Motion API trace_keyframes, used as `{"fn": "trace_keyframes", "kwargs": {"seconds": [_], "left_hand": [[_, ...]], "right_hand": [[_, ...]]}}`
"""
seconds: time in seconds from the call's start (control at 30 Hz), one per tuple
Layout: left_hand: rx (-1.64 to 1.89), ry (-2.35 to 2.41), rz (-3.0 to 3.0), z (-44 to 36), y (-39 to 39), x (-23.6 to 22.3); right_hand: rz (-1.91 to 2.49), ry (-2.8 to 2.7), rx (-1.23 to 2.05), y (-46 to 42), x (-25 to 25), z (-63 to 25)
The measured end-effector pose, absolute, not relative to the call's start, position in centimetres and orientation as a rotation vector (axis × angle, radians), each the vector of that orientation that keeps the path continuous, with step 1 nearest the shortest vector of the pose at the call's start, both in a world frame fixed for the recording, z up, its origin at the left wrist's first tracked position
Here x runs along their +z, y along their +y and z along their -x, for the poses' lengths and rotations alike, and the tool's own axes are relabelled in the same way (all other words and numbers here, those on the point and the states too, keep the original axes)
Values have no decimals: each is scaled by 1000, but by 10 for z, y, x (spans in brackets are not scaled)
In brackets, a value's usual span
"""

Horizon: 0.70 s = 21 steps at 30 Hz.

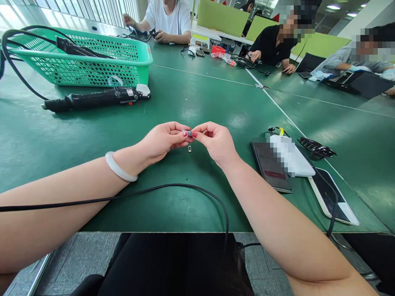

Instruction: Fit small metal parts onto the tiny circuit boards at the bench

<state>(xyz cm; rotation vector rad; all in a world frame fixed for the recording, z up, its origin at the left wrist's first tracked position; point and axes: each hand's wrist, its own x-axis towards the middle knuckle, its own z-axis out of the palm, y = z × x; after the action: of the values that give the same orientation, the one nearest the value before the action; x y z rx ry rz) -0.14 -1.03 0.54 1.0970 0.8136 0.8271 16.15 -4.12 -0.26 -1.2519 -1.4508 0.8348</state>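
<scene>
My left hand (160, 142) and my right hand (217, 144) meet just above the green table (197, 102). Between their fingertips is a tiny blue-and-silver part (189, 133), too small to name and partly covered by the fingers. The thumb and fingers of each hand are closed in a pinch on it. Right below, a small rectangular metal frame (189, 149) with a dark middle lies on the table. A black cable (173, 186) crosses over my left forearm and hangs down past the table's front edge.
At the left stands a green mesh basket (145, 68), a black electric screwdriver (95, 100) in front of it. Phones (271, 166), a white device (299, 160) and a black claw clip (316, 148) lie by my right forearm. Several people sit across the table.
</scene>
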Motion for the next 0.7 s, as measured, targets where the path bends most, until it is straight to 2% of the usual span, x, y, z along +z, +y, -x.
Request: {"fn": "trace_keyframes", "kwargs": {"seconds": [0.27,0.7], "left_hand": [[839,768,-1057,3,-9,4],[838,796,-1149,3,-8,6]], "right_hand": [[1304,-1512,721,-42,-2,-162],[1414,-1591,773,-39,-4,-167]]}}
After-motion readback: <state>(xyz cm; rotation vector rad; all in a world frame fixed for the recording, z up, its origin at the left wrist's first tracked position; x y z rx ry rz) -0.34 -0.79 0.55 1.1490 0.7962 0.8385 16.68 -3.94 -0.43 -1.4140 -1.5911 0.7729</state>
